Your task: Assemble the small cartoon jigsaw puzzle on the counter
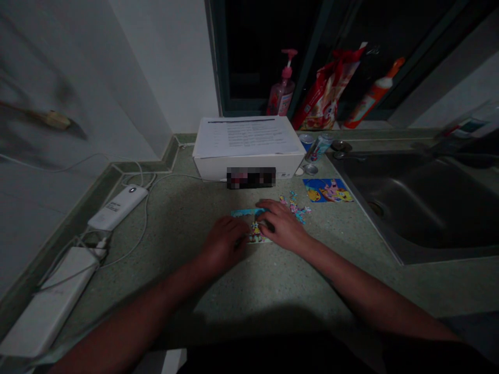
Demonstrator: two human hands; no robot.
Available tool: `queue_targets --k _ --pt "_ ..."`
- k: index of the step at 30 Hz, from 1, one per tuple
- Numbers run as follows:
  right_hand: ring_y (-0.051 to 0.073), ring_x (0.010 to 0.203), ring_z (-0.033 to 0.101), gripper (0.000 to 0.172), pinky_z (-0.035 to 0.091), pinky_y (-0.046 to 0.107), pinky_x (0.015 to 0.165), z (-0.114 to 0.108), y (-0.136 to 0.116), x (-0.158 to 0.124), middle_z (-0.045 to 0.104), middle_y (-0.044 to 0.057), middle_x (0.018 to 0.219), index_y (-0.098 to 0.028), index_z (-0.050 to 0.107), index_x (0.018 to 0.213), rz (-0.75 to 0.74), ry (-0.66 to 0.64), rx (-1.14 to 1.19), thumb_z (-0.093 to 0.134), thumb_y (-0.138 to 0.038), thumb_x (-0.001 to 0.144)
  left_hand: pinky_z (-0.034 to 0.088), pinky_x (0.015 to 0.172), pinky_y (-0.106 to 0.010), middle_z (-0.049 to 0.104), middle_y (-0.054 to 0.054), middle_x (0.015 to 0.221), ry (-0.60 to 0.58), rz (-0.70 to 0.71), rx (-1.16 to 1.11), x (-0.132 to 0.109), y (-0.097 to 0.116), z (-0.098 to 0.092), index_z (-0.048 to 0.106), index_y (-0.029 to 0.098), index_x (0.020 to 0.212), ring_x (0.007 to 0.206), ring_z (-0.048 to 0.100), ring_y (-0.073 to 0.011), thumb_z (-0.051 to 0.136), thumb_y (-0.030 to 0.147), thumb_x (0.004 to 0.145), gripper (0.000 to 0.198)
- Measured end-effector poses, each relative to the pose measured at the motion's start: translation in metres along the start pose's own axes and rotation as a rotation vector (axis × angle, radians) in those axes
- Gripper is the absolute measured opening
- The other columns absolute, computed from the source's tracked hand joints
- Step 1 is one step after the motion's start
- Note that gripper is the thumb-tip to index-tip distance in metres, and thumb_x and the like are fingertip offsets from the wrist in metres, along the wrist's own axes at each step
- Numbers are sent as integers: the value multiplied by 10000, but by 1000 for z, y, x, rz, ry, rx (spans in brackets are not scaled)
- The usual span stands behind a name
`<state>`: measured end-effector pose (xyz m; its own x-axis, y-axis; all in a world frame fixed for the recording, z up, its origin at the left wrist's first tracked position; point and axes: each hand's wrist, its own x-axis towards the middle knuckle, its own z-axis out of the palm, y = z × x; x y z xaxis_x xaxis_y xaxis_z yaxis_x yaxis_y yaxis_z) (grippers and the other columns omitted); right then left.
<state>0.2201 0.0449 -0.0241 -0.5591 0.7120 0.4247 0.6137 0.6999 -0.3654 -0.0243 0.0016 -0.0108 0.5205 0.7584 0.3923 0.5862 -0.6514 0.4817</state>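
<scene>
A small, partly assembled jigsaw puzzle [256,238] with a light blue upper strip and a yellow figure lies on the counter between my hands. My left hand [226,240] rests at its left side, fingers curled and slightly blurred; whatever they hold, if anything, is hidden. Over the right part of the puzzle is my right hand [286,226], with thumb and fingers bent but apart and the tips at its surface. Loose puzzle pieces [299,214] are heaped just beyond my right hand. Further right lies a blue picture card [328,190] with cartoon characters.
Behind the puzzle stands a white box [249,140] topped by a printed sheet. Cans [319,148] stand beside it. A metal sink [436,202] is at right; a white power bank [119,206], cables and a white power strip [54,296] lie left. Bottles stand at the window.
</scene>
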Motion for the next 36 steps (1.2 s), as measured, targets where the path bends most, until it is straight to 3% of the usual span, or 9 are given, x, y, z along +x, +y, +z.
queue_targets --k 7,15,36 --pt "328 1360 599 93 500 586 1136 1 -3 0 706 119 1332 -232 714 983 12 -2 -2 680 -162 931 505 1043 -517 788 -78 1141 -55 67 89 2 2 -3 711 202 1143 1071 668 -285 598 124 974 217" --pt "347 1364 592 66 496 621 1131 0 -6 -1 706 141 1331 -223 715 976 -3 -1 9 716 -180 926 442 1147 -560 764 -83 1246 -165 21 155 3 5 -4 725 217 1221 1178 658 -298 587 168 1012 255" --pt "337 1352 605 61 525 581 1131 3 -8 -1 716 134 1293 -211 717 979 -27 16 -16 666 -177 983 397 1202 -590 725 -111 1340 -233 5 197 1 1 4 685 215 1319 1286 631 -322 603 220 1027 303"
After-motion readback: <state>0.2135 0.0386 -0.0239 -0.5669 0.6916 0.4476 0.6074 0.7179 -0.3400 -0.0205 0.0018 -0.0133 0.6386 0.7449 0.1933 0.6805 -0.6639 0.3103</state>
